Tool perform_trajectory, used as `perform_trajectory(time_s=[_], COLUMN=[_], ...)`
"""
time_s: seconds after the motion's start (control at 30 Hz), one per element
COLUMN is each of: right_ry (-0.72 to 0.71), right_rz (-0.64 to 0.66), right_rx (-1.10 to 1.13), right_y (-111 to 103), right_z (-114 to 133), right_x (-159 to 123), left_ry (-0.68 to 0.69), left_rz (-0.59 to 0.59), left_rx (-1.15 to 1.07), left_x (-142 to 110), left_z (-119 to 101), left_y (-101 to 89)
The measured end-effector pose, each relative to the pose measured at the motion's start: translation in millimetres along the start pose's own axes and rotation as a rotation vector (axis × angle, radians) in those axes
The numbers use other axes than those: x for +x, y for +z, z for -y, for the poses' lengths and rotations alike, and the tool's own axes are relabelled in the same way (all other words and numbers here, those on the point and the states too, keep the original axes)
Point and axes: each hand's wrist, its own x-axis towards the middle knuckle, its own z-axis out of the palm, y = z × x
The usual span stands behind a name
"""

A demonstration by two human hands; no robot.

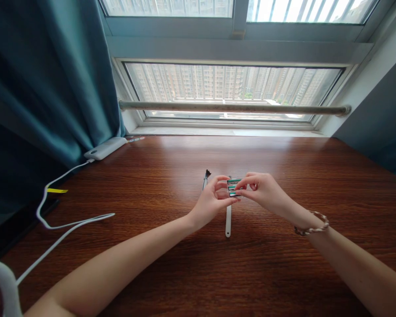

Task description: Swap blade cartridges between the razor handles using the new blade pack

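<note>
Both my hands meet over the middle of the wooden table (pixel 284 273). My left hand (pixel 213 200) and my right hand (pixel 262 189) pinch a small green and silver cartridge (pixel 233 187), which looks like a razor head, between their fingertips. Below it a white handle (pixel 228 222) lies on the table, pointing towards me. Just left of my left hand lies a thin tool with a dark tip (pixel 205 178). A beaded bracelet (pixel 312 223) is on my right wrist.
A white power bank (pixel 104 148) sits at the back left by the teal curtain (pixel 49 79), with its white cable (pixel 69 224) trailing across the table's left side. A window with a metal rail (pixel 234 107) runs along the far edge.
</note>
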Motion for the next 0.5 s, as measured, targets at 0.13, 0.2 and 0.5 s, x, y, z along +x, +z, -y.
perform_trajectory(time_s=[0.13,0.2,0.5], right_ry=[-0.008,0.003,0.179], right_rz=[0.031,0.028,0.099], right_rx=[-0.087,-0.114,0.075], right_y=[3.5,4.4,0.9], right_z=[0.8,0.7,-2.5], right_x=[-2.5,-2.4,3.5], left_ry=[0.012,0.015,-0.002], left_rz=[0.000,0.001,-0.003], left_rx=[0.021,0.029,0.068], left_x=[1.2,1.2,0.9], left_z=[0.8,1.1,2.6], left_y=[-0.8,-1.1,-2.2])
